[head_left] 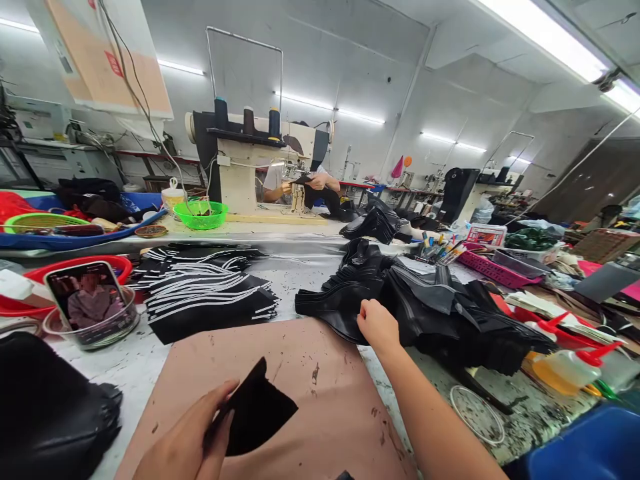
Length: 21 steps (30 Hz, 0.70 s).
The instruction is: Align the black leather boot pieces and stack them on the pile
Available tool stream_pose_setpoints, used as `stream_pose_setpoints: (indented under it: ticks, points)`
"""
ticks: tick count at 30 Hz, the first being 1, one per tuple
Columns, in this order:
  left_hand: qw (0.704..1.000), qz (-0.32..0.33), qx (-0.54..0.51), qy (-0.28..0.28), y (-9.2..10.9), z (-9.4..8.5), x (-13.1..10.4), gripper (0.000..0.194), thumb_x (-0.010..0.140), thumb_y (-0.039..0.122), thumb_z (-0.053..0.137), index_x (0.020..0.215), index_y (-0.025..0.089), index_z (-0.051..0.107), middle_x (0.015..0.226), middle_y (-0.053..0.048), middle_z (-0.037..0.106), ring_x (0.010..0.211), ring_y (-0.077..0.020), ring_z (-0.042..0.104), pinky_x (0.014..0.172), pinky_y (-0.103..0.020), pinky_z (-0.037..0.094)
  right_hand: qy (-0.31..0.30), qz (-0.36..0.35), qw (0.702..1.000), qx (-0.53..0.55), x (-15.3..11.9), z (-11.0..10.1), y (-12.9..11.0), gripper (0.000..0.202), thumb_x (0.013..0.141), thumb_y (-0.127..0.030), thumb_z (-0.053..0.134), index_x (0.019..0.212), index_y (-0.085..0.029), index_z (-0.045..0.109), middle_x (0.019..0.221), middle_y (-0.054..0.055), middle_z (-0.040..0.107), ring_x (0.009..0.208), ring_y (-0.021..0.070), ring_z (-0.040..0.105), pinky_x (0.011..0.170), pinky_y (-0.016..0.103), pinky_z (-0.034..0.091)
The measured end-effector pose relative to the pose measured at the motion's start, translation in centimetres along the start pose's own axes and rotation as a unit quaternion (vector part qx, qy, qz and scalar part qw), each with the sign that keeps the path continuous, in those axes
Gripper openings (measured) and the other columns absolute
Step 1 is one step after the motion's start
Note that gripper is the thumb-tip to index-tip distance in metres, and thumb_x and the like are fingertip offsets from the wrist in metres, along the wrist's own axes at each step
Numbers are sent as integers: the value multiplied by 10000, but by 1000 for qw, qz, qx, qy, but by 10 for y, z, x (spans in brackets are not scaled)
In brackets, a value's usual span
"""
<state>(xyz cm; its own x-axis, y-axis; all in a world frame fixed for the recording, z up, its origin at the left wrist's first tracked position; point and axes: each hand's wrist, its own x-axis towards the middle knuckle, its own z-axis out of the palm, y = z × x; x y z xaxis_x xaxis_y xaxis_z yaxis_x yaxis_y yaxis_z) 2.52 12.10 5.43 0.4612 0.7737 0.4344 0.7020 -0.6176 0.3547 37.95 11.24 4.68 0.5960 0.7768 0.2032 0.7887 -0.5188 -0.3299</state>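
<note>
At far left, a slumped stack of black sheet material, cut off by the picture's edge, with a narrow open strip of pale bench before the mat. Beyond, a phone with a lit screen, propped in a clear round plastic tub. Next, a fanned stack of black pieces with white edge strips, close to the far edge of a flat brownish-pink mat. Over the mat's left half, the left grip, pinching a folded matte black piece between thumb and fingers, with free corners pointing away rightward. Open room over bare mat from there to the right forearm. By the mat's far right corner, the right grip, curled against the near edge of a heaped pile of smooth black pieces; pinching or merely touching, cannot tell. Farther right, little clear bench, then a translucent red-tipped bottle.
</note>
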Motion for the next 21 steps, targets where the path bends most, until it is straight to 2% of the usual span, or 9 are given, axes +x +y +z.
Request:
stream_pose_setpoints:
  ticks: [3,5,8,11,13,15,18,19,21]
  points:
    - [998,22,44,31,11,6,23,392,883,321,392,1266,256,439,1084,-22,685,824,-180,691,584,-245,545,42,-31,998,41,0,1,3,104,811,-154,579,714,-165,545,738,-5,581,688,142,562,622,275,450]
    - [990,73,79,88,23,8,40,504,891,349,385,1370,216,304,1197,-93,619,959,-226,656,671,-302,556,80,-53,992,85,-2,-2,6,161,749,-107,540,631,-195,473,643,-17,555,615,143,545,576,259,416]
    - [973,163,90,139,47,8,63,633,880,378,420,1432,191,173,1292,-146,538,1163,-282,536,896,-420,492,145,-104,971,161,-12,-13,11,142,739,-146,476,627,-216,422,751,27,609,677,161,576,617,274,438]
    - [972,190,61,125,76,10,78,725,846,369,493,1444,185,125,1350,-154,487,1250,-292,452,981,-456,433,179,-177,942,223,-30,-34,13,132,778,-207,454,647,-221,447,807,42,636,740,169,603,673,287,472]
    - [977,195,20,87,96,13,84,825,777,399,588,1437,160,155,1402,-169,431,1302,-318,379,1007,-488,406,183,-218,926,248,-45,-51,14,79,801,-234,479,740,-221,528,774,22,652,716,162,619,682,284,490]
    - [980,192,-48,4,118,14,87,871,688,399,673,1408,144,253,1409,-164,428,1301,-332,377,1011,-495,401,178,-263,909,268,-62,-70,13,96,819,-219,510,871,-227,591,776,10,669,710,152,633,679,270,503]
    - [955,152,-186,-171,149,12,82,534,758,280,566,1282,225,475,1252,-72,605,1129,-268,570,926,-419,485,162,-330,875,314,-88,-92,11,126,839,-158,544,871,-238,636,748,4,666,681,137,633,619,231,505]
    - [939,127,-236,-217,158,12,78,412,801,245,488,1209,254,544,1143,-38,672,1024,-238,633,868,-385,518,160,-338,866,330,-95,-97,11,127,837,-144,556,835,-236,644,726,3,660,660,136,627,595,224,502]
    - [902,58,-333,-269,173,14,67,326,851,239,384,1058,261,635,943,-11,731,863,-211,683,750,-334,555,164,-309,865,359,-108,-104,14,115,813,-139,598,793,-239,654,686,-1,649,622,138,616,562,223,498]
